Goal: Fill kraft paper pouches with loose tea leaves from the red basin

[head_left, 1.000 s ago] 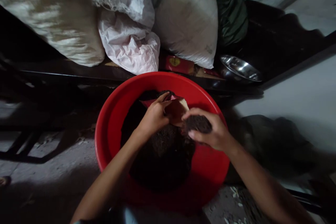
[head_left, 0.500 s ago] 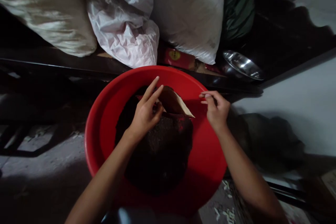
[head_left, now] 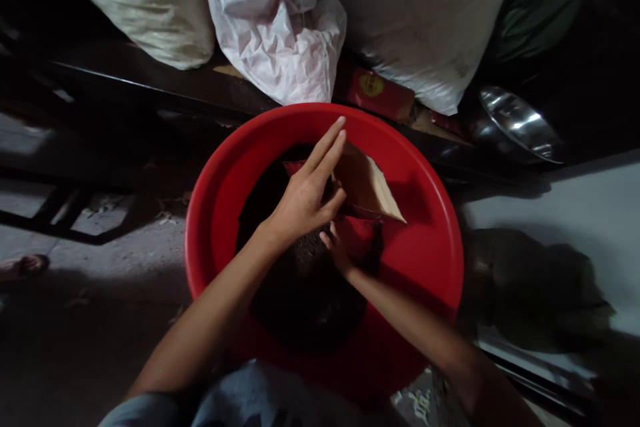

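My left hand [head_left: 311,195] is over a red basin [head_left: 207,213], two fingers stretched out together. Its thumb and other fingers close on the near edge of a bent cardboard piece [head_left: 367,180], tan inside and red outside. The cardboard lies tilted over a heap of dark, fine-grained material [head_left: 310,307] in the basin. Just below the left hand, my right hand [head_left: 341,253] reaches in over the heap by the cardboard's red side. Its visible fingertips are apart with nothing seen between them; the rest of that hand is in shadow.
Behind the basin, a dark bench [head_left: 165,90] carries a crumpled white sack [head_left: 285,40], more full sacks, a red box [head_left: 380,92] and a shiny metal bowl [head_left: 523,123]. A dark bundle [head_left: 540,287] is at the right. Pale scraps litter the floor at the left.
My right hand has moved left from the basin's right side to beneath my left hand, and its fingers have parted. The left hand still grips the cardboard. The whole view has shifted.
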Demonstrator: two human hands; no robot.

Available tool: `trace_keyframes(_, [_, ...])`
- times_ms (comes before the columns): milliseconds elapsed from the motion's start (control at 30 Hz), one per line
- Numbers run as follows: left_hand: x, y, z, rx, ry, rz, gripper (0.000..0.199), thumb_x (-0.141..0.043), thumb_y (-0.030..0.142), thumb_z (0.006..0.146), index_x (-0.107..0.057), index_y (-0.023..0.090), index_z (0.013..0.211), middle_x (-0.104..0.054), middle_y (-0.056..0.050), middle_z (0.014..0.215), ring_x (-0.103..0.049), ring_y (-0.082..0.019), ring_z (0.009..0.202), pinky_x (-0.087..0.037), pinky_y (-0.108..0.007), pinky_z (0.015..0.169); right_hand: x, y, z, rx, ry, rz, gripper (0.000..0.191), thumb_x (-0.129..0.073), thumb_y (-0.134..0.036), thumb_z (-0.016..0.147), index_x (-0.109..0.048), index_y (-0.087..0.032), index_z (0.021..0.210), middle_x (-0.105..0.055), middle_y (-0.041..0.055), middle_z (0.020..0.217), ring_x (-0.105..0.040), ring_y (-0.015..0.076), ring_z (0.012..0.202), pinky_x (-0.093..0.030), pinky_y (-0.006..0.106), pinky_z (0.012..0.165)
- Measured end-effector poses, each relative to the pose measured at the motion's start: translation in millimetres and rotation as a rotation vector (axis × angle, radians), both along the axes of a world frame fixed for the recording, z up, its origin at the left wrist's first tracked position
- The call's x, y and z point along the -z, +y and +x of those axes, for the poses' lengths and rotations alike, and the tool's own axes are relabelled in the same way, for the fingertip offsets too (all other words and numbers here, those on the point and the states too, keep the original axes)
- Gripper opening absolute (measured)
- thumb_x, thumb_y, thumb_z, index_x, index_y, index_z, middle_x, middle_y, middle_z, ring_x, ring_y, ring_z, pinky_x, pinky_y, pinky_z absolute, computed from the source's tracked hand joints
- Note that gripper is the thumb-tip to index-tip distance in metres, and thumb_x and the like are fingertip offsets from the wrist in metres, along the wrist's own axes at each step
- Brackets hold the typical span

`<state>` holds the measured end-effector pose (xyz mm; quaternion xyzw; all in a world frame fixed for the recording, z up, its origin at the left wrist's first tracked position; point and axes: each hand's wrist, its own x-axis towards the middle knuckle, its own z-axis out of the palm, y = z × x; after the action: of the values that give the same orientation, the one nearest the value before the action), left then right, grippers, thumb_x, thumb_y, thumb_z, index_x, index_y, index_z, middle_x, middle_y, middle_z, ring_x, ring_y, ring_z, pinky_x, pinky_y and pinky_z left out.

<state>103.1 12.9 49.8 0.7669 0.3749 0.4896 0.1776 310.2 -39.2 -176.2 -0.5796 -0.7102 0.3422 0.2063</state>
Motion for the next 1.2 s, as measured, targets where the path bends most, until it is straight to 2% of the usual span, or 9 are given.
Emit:
trace_keyframes(200, [7.8, 5.7, -0.5, 0.007, -0.030, -0.020, 0.069, -0.053, 0.025, 0.102, -0.031, 0.029, 0.167, -0.029, -0.007, 0.175, -0.032, -0.032, 0.161, -0.038, -0.053, 0.130, -40.7, -22.9, -39.7, -0.078, 0.016, -0.303, 0.101, -0.086, -0.051, 0.070, -0.049, -0.014, 0.156, -0.061, 0.0188, 0.152, -0.055, 0.0370, 0.146, -0.046, 0.051, 0.121])
trace_keyframes(367, [12.0, 6.8, -2.6, 0.020, -0.052, 0.062, 0.075, -0.051, 0.016, 0.098, -0.027, 0.024, 0.168, -0.031, -0.009, 0.174, -0.032, -0.027, 0.162, -0.032, -0.049, 0.133, -67.1, -30.0, -58.7, -0.138, 0.102, -0.242, 0.056, -0.086, -0.034, 0.065, -0.075, -0.023, 0.119, -0.078, 0.0074, 0.122, -0.072, 0.0316, 0.119, -0.053, 0.046, 0.113])
trace_keyframes(500, [15.8, 7.9, -2.8, 0.003, -0.057, 0.077, 0.081, -0.052, 0.011, 0.094, -0.025, 0.025, 0.169, -0.029, -0.010, 0.175, -0.033, -0.027, 0.161, -0.033, -0.049, 0.132, -96.9, -38.6, -47.6, -0.101, 0.401, -0.298, 0.037, -0.080, -0.029, 0.065, -0.074, -0.023, 0.101, -0.080, 0.0024, 0.103, -0.076, 0.0250, 0.097, -0.061, 0.038, 0.095])
trace_keyframes(633, [16.6, 6.1, -1.6, 0.039, -0.093, 0.082, 0.087, -0.048, 0.004, 0.090, -0.023, 0.025, 0.170, -0.026, -0.013, 0.176, -0.047, -0.027, 0.153, -0.045, -0.044, 0.125, -179.0, -39.0, -20.6, -0.109, 0.477, -0.273, 0.033, -0.080, -0.033, 0.069, -0.072, -0.025, 0.100, -0.074, -0.0006, 0.085, -0.070, 0.0187, 0.073, -0.061, 0.031, 0.071])
trace_keyframes(733, [14.4, 3.9, -1.9, 0.069, -0.081, 0.071, 0.088, -0.045, 0.002, 0.088, -0.024, 0.028, 0.170, -0.026, -0.011, 0.176, -0.052, -0.026, 0.149, -0.055, -0.039, 0.116, -250.4, -23.2, -3.9, -0.146, 0.423, 0.013, 0.031, -0.078, -0.027, 0.073, -0.072, -0.027, 0.103, -0.076, 0.0017, 0.099, -0.074, 0.0211, 0.090, -0.063, 0.034, 0.083])
trace_keyframes(833, [13.1, 2.9, -2.9, 0.084, -0.090, 0.094, 0.087, -0.046, 0.003, 0.089, -0.027, 0.029, 0.169, -0.029, -0.009, 0.175, -0.042, -0.027, 0.156, -0.048, -0.044, 0.124, -292.8, 4.5, 1.5, -0.126, 0.295, 0.336, 0.032, -0.077, -0.026, 0.078, -0.072, -0.027, 0.109, -0.075, 0.0030, 0.109, -0.073, 0.0233, 0.103, -0.061, 0.039, 0.095])
trace_keyframes(933, [14.5, 3.4, -3.9, 0.079, -0.087, 0.120, 0.087, -0.049, 0.003, 0.087, -0.030, 0.028, 0.168, -0.031, -0.008, 0.174, -0.035, -0.026, 0.160, -0.038, -0.050, 0.130, -300.7, 36.1, -2.1, -0.142, 0.044, 0.498, 0.040, -0.077, -0.026, 0.082, -0.070, -0.027, 0.121, -0.075, 0.0048, 0.118, -0.073, 0.0253, 0.107, -0.060, 0.044, 0.101])
trace_keyframes(1033, [15.9, 4.2, -4.6, 0.078, -0.080, 0.116, 0.086, -0.049, 0.001, 0.086, -0.033, 0.027, 0.166, -0.034, -0.011, 0.173, -0.041, -0.026, 0.157, -0.044, -0.050, 0.127, -292.8, 59.3, -8.4, -0.184, -0.226, 0.559, 0.045, -0.077, -0.024, 0.084, -0.070, -0.026, 0.128, -0.073, 0.0086, 0.125, -0.070, 0.0305, 0.116, -0.057, 0.052, 0.106])
trace_keyframes(1200, [14.0, 7.9, -1.3, 0.066, -0.103, 0.065, 0.075, -0.049, -0.001, 0.083, -0.050, 0.018, 0.156, -0.045, -0.017, 0.165, -0.054, -0.027, 0.147, -0.056, -0.044, 0.116, -282.5, 58.6, -13.8, -0.211, -0.259, 0.596, 0.021, -0.067, -0.022, 0.095, -0.076, -0.025, 0.115, -0.074, 0.0070, 0.118, -0.071, 0.0265, 0.116, -0.057, 0.046, 0.105])
